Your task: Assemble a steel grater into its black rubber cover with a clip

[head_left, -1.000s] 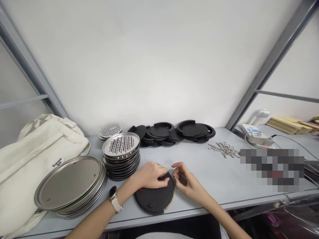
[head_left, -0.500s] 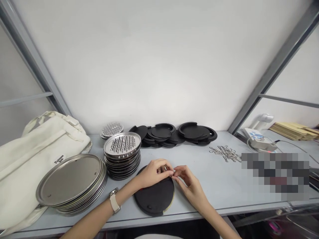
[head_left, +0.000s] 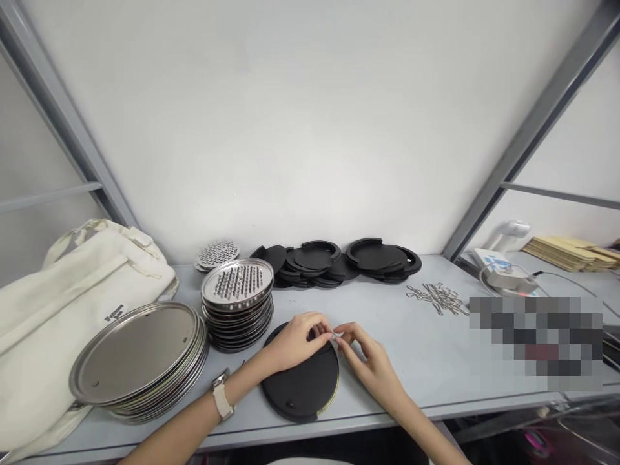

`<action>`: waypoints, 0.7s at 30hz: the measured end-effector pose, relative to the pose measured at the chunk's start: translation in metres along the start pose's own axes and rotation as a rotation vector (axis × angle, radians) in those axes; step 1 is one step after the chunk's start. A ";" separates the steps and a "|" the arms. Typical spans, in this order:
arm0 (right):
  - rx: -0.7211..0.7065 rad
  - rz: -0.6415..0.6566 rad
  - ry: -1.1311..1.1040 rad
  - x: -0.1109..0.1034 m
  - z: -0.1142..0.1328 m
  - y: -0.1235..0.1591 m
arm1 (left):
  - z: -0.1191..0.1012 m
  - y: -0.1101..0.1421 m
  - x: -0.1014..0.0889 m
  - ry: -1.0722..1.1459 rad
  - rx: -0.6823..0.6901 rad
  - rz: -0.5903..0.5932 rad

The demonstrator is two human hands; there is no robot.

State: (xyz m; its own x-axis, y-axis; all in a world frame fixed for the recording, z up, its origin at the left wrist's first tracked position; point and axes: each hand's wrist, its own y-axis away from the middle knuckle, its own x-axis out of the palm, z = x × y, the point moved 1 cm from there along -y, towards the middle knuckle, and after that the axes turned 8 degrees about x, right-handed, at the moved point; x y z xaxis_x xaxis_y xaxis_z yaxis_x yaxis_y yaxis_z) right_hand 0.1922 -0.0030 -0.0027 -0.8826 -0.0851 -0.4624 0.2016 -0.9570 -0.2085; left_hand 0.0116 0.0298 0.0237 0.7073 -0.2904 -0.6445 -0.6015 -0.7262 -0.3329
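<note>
My left hand (head_left: 298, 340) reaches over a round black disc (head_left: 303, 384) lying at the table's front edge, its thumb and forefinger pinched. My right hand (head_left: 367, 361) meets it at the disc's upper right rim, also in a pinch. A small, thin metal piece (head_left: 336, 335) shows between the two sets of fingertips; its exact kind is too small to make out. The disc has a small knob near its lower edge and a yellowish strip along its lower right rim.
Left of the disc stand a stack of round metal plates (head_left: 140, 355) and a stack of grater discs (head_left: 237, 284). Black rings and discs (head_left: 314, 258) lie along the wall. Small metal wire parts (head_left: 438, 298) are heaped at right. A cream bag (head_left: 82, 284) rests far left.
My fingertips have shifted slightly left and drawn a little apart, so the small metal piece shows between them. The disc stays in place.
</note>
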 end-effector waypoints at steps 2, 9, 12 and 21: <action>0.018 0.008 0.003 0.001 -0.003 -0.001 | 0.000 0.003 -0.001 -0.170 0.025 0.000; 0.040 0.098 -0.027 0.004 -0.007 -0.005 | 0.000 0.006 -0.005 -0.513 0.171 0.181; 0.039 0.117 -0.041 0.006 -0.007 -0.006 | 0.000 0.005 -0.004 -0.535 0.221 0.212; 0.034 0.120 -0.056 0.015 -0.005 -0.008 | 0.002 0.004 -0.002 -0.523 0.254 0.203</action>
State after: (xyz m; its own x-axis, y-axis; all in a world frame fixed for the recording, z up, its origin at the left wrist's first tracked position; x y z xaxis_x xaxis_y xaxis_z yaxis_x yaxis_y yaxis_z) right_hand 0.1798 0.0049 -0.0122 -0.8754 -0.2144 -0.4331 0.2937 -0.9477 -0.1245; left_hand 0.0067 0.0287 0.0219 0.3322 -0.0166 -0.9431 -0.8205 -0.4982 -0.2803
